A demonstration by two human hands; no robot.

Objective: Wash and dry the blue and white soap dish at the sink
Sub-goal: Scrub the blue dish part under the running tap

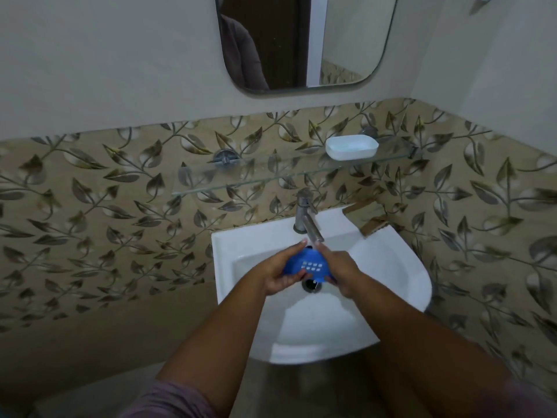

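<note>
The blue part of the soap dish (307, 263), a slotted tray with small holes, is over the white sink basin (391, 267), just under the spout of the metal tap (306, 218). My left hand (281, 271) grips its left side, fingers curled under it. My right hand (339, 271) holds its right edge. The white part of the soap dish (351, 147) sits on the glass shelf (271, 176) above the tap. Whether water is running I cannot tell.
The drain (312, 286) lies right below the tray. A mirror (301, 40) hangs on the wall above the shelf. Leaf-patterned tiles cover the wall around the sink. A brown gap in the tiling (372, 223) shows at the basin's back right corner.
</note>
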